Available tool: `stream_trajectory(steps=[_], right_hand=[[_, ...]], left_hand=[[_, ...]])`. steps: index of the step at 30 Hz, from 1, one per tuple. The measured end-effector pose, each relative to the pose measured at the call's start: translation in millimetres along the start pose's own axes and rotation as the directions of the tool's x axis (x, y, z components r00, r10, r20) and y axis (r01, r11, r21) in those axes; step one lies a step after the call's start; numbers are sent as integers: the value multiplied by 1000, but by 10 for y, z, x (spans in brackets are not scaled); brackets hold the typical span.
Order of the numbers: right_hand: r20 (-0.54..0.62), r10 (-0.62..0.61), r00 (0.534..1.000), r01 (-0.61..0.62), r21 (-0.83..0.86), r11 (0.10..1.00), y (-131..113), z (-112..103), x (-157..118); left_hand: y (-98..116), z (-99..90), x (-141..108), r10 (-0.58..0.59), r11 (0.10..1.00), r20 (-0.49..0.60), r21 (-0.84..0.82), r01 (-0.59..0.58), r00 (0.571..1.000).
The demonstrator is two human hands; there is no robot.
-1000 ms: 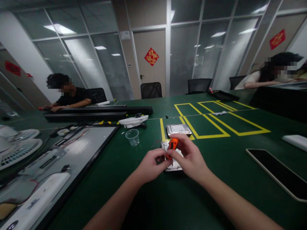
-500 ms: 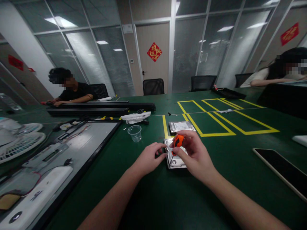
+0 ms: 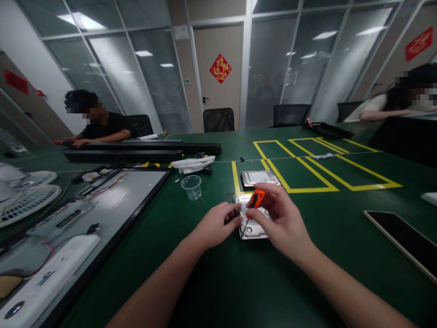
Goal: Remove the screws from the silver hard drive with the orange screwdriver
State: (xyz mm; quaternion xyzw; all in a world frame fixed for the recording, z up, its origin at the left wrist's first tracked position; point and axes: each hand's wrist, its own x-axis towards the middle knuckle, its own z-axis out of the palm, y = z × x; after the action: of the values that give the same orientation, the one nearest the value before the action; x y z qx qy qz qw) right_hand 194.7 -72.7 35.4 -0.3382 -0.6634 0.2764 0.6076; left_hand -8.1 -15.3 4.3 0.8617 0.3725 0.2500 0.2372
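Observation:
A silver hard drive [image 3: 254, 233] lies flat on the green table in front of me. My right hand [image 3: 278, 214] is closed around the orange and black handle of a screwdriver [image 3: 257, 198]. Its thin shaft slants down to the near left part of the drive's top; the tip is too small to make out. At the drive's left edge, my left hand [image 3: 223, 222] has thumb and fingers bent against it, with something small and dark beside the fingertips. Just beyond stands a second hard drive [image 3: 259, 177] with a pale label.
A clear plastic cup [image 3: 191, 187] stands left of the drives, near a white plastic part [image 3: 193, 164]. A large opened panel [image 3: 136, 191] covers the left side. A phone [image 3: 403, 241] lies right. Two people sit across the table, near black bars [image 3: 146, 148] and a black tray [image 3: 329, 130].
The screwdriver handle now leans more to the right, with my right hand shifted slightly rightward. My left fingers sit a little farther over the drive's left edge. The view has shifted slightly.

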Motion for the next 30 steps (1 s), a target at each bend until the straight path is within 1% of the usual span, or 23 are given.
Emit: stream_trajectory(steps=[3, 7, 9, 11, 13, 16, 18, 20, 23, 27, 30], right_hand=[[-21, 10, 1000, -10, -23, 1000, -28, -8, 10], [77, 61, 995, -65, 54, 996, -93, -26, 5], [94, 58, 994, -64, 66, 996, -95, -27, -2], [67, 33, 997, -35, 24, 999, -74, -23, -4], [14, 8, 1000, -8, -33, 999, -45, -20, -1], [-39, 24, 999, -26, -56, 998, -32, -24, 9], [-19, 51, 999, -52, -33, 998, -49, -31, 11], [34, 77, 996, -77, 4, 997, -69, -36, 7], [76, 70, 995, -72, 20, 997, -67, -34, -5], [6, -7, 1000, 7, -86, 996, -30, -23, -11], [-29, -10, 1000, 6, -130, 991, -42, -21, -5]], left_hand=[[6, -6, 11, -13, 1000, -1, 11, 13, 1000], [22, -24, 22, 12, 999, 1, 44, -12, 1000], [27, -26, 26, 20, 999, -1, 39, -20, 1000], [26, -19, 28, 12, 1000, -4, 24, -12, 1000], [17, -7, 28, -6, 1000, -14, 12, 6, 1000], [-1, 10, 26, -24, 1000, -21, 0, 24, 999], [-8, 11, 25, -17, 1000, -19, -11, 16, 1000], [-7, 5, 24, -4, 1000, -14, -17, 4, 1000], [-1, -4, 22, 7, 1000, -11, -24, -7, 1000], [-9, 3, 23, -9, 999, -19, -32, 8, 1000], [-20, 15, 29, -14, 999, -25, -34, 13, 1000]])
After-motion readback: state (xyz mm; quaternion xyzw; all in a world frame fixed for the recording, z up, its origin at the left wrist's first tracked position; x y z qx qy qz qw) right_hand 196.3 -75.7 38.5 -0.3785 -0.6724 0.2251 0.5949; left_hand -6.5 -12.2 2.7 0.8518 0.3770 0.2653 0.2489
